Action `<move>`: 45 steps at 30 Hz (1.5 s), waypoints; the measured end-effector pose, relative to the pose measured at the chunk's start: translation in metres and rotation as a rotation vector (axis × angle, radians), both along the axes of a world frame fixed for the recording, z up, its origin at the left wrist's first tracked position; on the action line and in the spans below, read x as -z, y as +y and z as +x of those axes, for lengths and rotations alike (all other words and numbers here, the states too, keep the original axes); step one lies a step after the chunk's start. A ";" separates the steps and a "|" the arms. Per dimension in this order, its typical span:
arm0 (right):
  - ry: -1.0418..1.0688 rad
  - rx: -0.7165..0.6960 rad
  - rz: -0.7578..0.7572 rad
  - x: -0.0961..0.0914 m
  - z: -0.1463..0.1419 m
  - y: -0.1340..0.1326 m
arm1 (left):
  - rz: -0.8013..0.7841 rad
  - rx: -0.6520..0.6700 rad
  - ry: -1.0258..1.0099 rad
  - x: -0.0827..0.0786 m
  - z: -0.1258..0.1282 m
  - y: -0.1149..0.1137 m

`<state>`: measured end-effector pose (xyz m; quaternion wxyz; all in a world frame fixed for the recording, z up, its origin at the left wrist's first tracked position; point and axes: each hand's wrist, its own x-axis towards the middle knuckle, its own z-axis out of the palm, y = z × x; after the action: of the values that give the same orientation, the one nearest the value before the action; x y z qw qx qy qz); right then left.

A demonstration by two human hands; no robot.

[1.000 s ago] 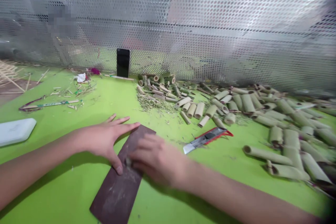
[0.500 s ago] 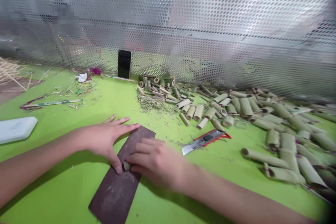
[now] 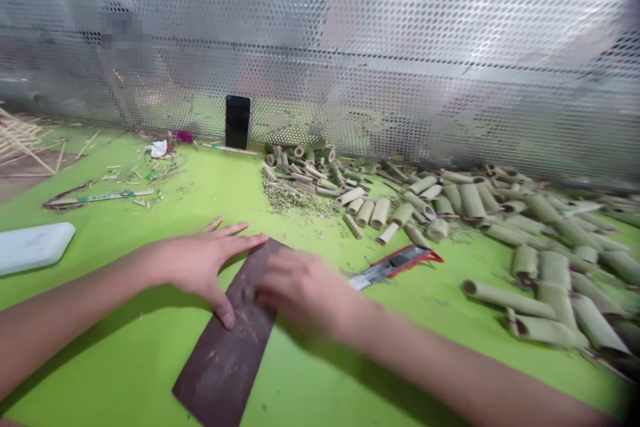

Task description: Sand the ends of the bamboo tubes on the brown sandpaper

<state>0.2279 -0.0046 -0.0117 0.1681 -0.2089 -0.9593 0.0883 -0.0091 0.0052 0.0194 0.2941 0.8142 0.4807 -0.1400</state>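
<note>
A dark brown sheet of sandpaper lies on the green table. My left hand lies flat with fingers spread, pressing the sheet's left edge down. My right hand, blurred by motion, is closed on a small bamboo piece pressed against the sandpaper; only the piece's end shows past my fingertips.
A red-handled utility knife lies just right of my hands. Several cut bamboo tubes are heaped at the right and back. A black phone leans on the perforated metal wall. A white block and splinters lie left.
My right hand has slid the bamboo piece back and forth along the sandpaper, ending a little farther up the sheet. The left hand has stayed in place.
</note>
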 end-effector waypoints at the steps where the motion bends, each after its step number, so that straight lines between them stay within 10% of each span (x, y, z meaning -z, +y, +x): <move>1: 0.010 0.091 0.012 0.001 0.000 0.000 | 0.001 -0.003 -0.002 0.000 0.000 0.000; 3: 0.013 0.192 0.037 0.002 -0.002 0.000 | 0.001 -0.002 -0.005 -0.001 0.000 0.000; 6: 0.032 -0.060 0.037 0.003 -0.003 0.000 | -0.005 -0.004 -0.002 -0.001 0.000 0.000; 10: -0.017 0.245 0.036 0.001 -0.003 -0.003 | -0.016 -0.030 0.004 0.000 0.001 0.001; 13: -0.026 -0.053 -0.001 -0.001 -0.003 -0.006 | -0.019 -0.028 -0.005 0.000 0.001 0.001; 17: -0.056 0.257 0.012 0.001 -0.002 -0.003 | -0.023 -0.055 -0.002 0.000 0.001 0.000; 21: -0.046 -0.028 -0.024 0.002 -0.001 -0.002 | -0.011 -0.013 0.006 -0.001 0.001 0.000; 25: -0.048 0.292 -0.017 0.002 -0.003 -0.002 | -0.005 -0.028 0.005 0.001 0.000 0.000; 28: -0.036 -0.003 -0.052 0.002 -0.004 -0.003 | -0.006 -0.021 -0.002 0.003 -0.001 0.001; 32: -0.001 0.293 -0.028 0.002 -0.006 -0.004 | -0.006 -0.028 -0.007 0.003 -0.001 0.001; 35: -0.010 0.034 -0.049 0.002 -0.006 -0.003 | 0.001 -0.014 -0.021 0.001 0.000 0.001; 38: -0.034 0.296 -0.003 0.001 -0.004 -0.001 | -0.010 -0.031 -0.034 0.001 0.000 0.001; 42: -0.046 0.055 -0.040 0.000 -0.002 -0.001 | 0.007 0.012 -0.066 0.002 0.000 0.002; 45: -0.063 0.314 -0.004 0.000 -0.002 -0.002 | 0.015 0.013 -0.091 0.004 -0.001 0.003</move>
<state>0.2259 -0.0063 -0.0119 0.1494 -0.3592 -0.9195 0.0565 -0.0105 0.0085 0.0152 0.3088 0.8251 0.4623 -0.1011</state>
